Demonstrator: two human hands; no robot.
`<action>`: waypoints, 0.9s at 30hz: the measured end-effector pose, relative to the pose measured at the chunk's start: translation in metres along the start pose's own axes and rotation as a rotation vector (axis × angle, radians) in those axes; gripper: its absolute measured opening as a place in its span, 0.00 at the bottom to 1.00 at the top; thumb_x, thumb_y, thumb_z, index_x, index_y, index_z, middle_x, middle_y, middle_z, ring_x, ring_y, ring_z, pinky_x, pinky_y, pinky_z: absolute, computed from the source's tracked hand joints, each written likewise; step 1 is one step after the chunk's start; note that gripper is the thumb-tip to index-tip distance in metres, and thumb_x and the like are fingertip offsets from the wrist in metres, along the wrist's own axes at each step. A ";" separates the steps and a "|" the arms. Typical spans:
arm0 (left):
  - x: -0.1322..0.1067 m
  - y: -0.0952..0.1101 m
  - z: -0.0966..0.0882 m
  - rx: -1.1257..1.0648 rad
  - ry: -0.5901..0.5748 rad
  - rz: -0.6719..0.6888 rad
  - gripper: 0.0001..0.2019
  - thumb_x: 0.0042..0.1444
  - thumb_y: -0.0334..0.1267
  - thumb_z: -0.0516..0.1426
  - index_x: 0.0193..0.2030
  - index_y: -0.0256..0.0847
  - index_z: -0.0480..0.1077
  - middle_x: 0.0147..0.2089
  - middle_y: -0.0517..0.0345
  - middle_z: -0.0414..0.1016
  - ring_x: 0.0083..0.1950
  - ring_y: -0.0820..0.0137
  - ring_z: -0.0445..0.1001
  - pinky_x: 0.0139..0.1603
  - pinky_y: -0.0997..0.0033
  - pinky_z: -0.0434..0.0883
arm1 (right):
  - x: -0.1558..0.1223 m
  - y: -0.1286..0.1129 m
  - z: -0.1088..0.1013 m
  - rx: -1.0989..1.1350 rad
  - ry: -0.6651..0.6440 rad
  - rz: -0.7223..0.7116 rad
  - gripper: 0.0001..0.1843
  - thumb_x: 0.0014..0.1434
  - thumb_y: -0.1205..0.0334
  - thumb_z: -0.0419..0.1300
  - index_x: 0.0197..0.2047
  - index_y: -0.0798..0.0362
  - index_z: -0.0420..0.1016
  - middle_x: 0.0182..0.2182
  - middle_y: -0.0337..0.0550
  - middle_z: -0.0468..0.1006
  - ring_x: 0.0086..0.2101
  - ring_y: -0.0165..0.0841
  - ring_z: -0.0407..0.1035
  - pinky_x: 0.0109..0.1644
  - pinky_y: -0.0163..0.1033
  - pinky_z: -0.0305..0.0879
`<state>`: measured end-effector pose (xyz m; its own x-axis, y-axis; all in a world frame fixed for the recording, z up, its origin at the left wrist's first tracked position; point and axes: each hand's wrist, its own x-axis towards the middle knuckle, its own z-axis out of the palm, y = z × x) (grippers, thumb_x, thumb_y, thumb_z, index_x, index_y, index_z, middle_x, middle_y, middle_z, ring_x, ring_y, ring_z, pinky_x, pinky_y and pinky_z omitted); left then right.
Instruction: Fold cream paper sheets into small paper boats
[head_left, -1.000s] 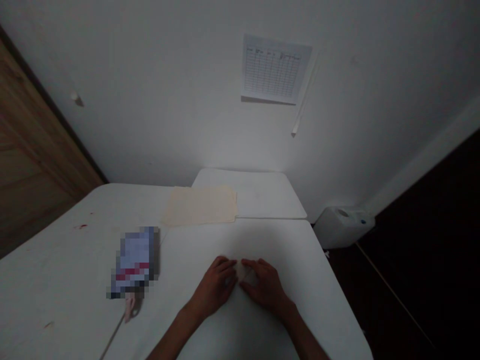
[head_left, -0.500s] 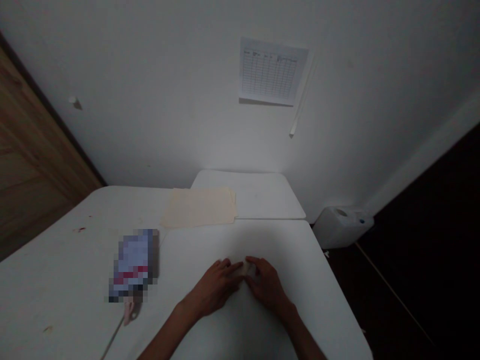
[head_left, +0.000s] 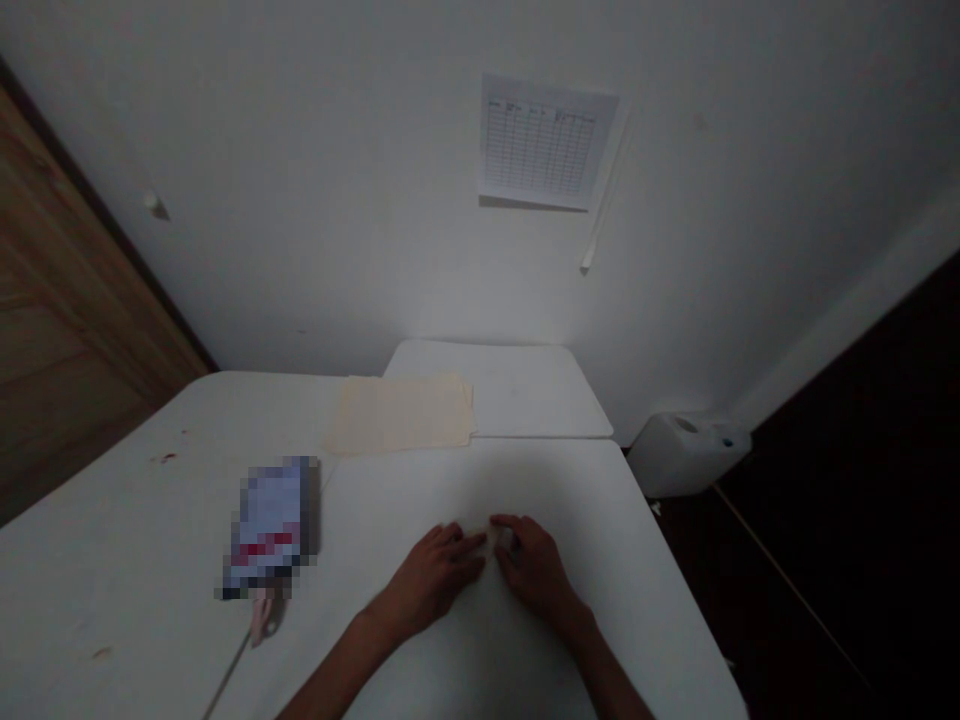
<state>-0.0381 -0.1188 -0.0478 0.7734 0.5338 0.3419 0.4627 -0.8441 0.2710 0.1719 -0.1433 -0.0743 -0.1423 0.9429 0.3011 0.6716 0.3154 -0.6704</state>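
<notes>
Your left hand and right hand rest on the white tabletop, side by side, with a small pale item between them. The item sits at your fingertips, and the light is too dim to tell what it is. Your left fingers lie extended toward it, and your right fingers curve toward it from the other side. The two sets of fingers are close together, nearly meeting at the item. I cannot tell whether they are clamped on it.

To the left of your left hand lies a blue-and-white packet, its markings obscured by pixelation. A pink tag touches its lower end, and a thin cord runs from near the tag toward the near edge of the tabletop. A small red mark shows on the surface left of the packet.

A manila folder lies flat at the far edge, overlapping a second white table. A printed grid sheet is fixed to the wall above. On the right, a white plastic container sits on the dark floor. A wooden door stands at far left.
</notes>
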 end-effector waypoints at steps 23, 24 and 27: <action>-0.004 0.008 0.005 -0.166 0.122 -0.105 0.10 0.61 0.32 0.54 0.32 0.44 0.76 0.45 0.55 0.79 0.44 0.64 0.71 0.47 0.60 0.71 | 0.006 -0.014 -0.003 -0.066 -0.107 -0.037 0.16 0.58 0.65 0.59 0.50 0.45 0.74 0.43 0.38 0.80 0.42 0.35 0.72 0.51 0.40 0.66; -0.004 0.008 0.004 -0.172 0.125 -0.104 0.11 0.61 0.32 0.54 0.32 0.44 0.76 0.45 0.55 0.79 0.44 0.64 0.71 0.47 0.60 0.72 | 0.007 -0.014 -0.004 -0.072 -0.111 -0.047 0.16 0.58 0.65 0.59 0.50 0.45 0.74 0.43 0.38 0.80 0.43 0.34 0.72 0.52 0.40 0.66; -0.003 0.009 0.003 -0.192 0.119 -0.120 0.11 0.61 0.32 0.53 0.33 0.44 0.77 0.46 0.54 0.79 0.45 0.64 0.71 0.47 0.59 0.72 | 0.007 -0.014 -0.007 -0.081 -0.127 -0.063 0.19 0.55 0.64 0.61 0.51 0.44 0.73 0.44 0.36 0.79 0.43 0.34 0.71 0.52 0.39 0.65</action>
<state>-0.0349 -0.1285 -0.0492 0.6561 0.6415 0.3974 0.4489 -0.7551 0.4778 0.1664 -0.1419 -0.0579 -0.2731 0.9292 0.2488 0.7144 0.3691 -0.5944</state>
